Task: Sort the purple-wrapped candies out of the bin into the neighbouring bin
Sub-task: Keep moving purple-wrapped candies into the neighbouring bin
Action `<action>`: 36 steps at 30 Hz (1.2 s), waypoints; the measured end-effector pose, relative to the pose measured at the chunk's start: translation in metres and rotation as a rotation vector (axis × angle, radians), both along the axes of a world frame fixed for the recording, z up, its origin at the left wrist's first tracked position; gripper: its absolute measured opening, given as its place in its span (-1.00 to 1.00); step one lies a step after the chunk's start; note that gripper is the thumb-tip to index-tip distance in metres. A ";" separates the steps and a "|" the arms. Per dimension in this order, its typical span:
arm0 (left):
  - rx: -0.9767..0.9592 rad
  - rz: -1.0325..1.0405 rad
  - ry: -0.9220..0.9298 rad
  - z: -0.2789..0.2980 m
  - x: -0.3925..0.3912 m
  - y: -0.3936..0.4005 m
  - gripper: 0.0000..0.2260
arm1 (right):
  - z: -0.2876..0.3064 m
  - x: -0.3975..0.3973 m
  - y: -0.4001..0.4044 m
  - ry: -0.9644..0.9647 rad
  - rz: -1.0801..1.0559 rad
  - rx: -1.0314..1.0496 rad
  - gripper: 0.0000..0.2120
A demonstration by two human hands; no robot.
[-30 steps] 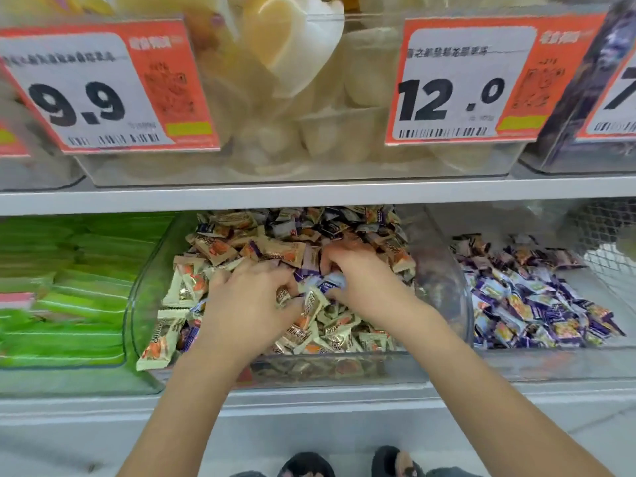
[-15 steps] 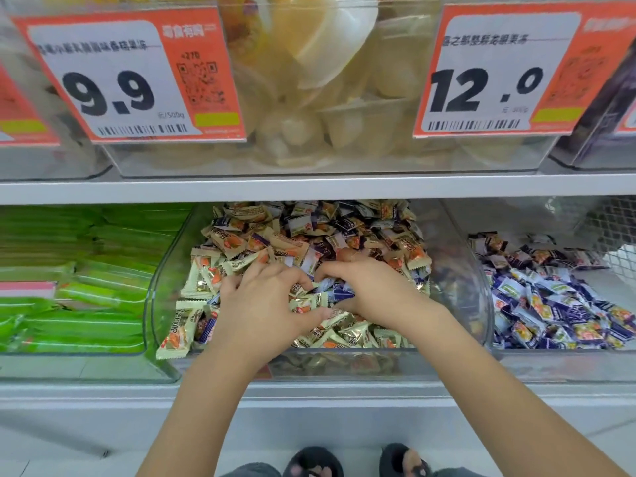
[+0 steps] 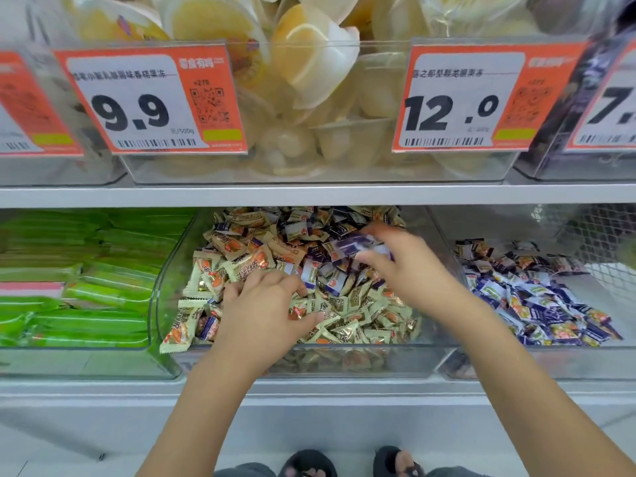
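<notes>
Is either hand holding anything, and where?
The right hand grips purple candies in its fingertips; exact spot blurred. The left hand rests on the pile.

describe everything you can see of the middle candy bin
The middle bin is a clear plastic tub with curved front corners, sitting on the lower white shelf between a bin of green packets and a bin of purple candies. It holds a heap of beige and purple-wrapped candies. The left hand rests on the heap; the right hand holds purple candies above it.
</notes>
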State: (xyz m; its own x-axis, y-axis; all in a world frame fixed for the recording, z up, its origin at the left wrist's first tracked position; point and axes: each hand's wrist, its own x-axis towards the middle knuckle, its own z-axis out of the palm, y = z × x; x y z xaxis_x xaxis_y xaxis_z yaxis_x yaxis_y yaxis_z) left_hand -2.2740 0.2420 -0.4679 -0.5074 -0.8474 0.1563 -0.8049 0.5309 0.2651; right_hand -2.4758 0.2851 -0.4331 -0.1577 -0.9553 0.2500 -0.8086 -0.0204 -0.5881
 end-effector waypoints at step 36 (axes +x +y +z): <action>0.140 -0.197 0.756 0.026 -0.090 0.039 -0.79 | 0.009 -0.018 0.058 -0.239 0.146 -0.146 -0.65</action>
